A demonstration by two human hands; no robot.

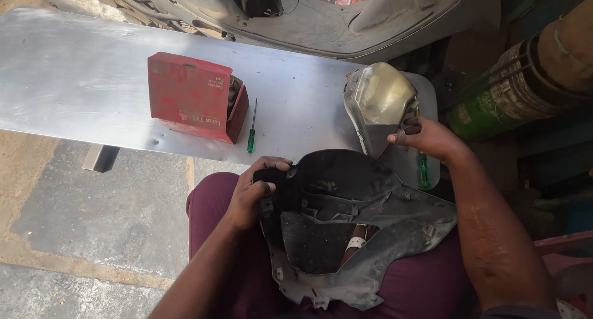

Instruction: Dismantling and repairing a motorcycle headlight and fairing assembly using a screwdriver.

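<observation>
A long bare metal table [80,78] runs across the upper half of the frame, its near edge slanting down toward the right, where it ends in a rounded corner. Above it, at the top centre, the grey body of a scooter [321,22] is cut off by the frame edge.

Below centre, a large dark plastic cowl panel [364,195] lies on the person's lap, over maroon trousers; its lower rim is jagged, and an opening in its middle shows something pale and brown that is hard to make out. The left hand [250,192] holds the panel's upper left corner in a closed grip, fingers curled over the edge.

At the right end of the table sits a headlamp unit [378,99] with a yellowed lens. The right hand [426,136] rests against its lower right side, fingers bent and touching it; whether they actually clasp it I cannot tell.

A red cardboard box [191,96] stands left of centre, one end open, with its contents in shadow. Just right of it lies a green-handled screwdriver [252,127]. A second green handle [423,169] shows below the right wrist, partly hidden.

The table's left stretch offers open room; the right is crowded by a green cylinder [494,96].
</observation>
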